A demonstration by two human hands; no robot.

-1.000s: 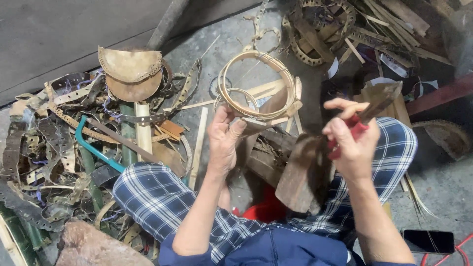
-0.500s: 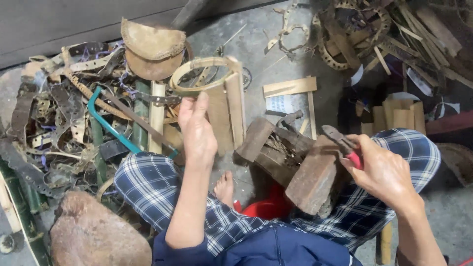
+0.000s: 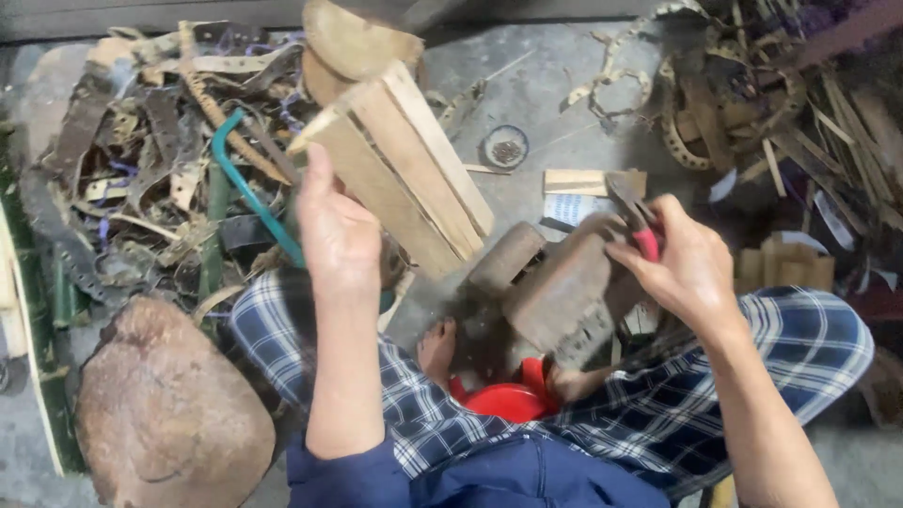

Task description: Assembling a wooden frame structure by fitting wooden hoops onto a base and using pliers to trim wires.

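Observation:
My left hand (image 3: 339, 235) grips a bundle of flat pale wooden slats (image 3: 404, 165), lifted and tilted in front of my left knee. My right hand (image 3: 682, 259) holds red-handled pliers (image 3: 635, 221), their jaws pointing up and left, just above a worn brown wooden block (image 3: 564, 296) that stands between my crossed legs. I sit on the ground in blue checked trousers (image 3: 790, 376), with a red slipper (image 3: 503, 395) beside my bare foot.
A big brown stone (image 3: 169, 414) lies at the lower left. Bamboo strips and scraps with a teal-framed hacksaw (image 3: 245, 183) are heaped at left. A small round tin (image 3: 505, 148) sits on the concrete. More strips and woven bamboo pieces (image 3: 715, 113) pile at upper right.
My left hand has let go of the bamboo hoop and lifted the bundle of slats toward me. The right hand with the pliers has dropped to the block.

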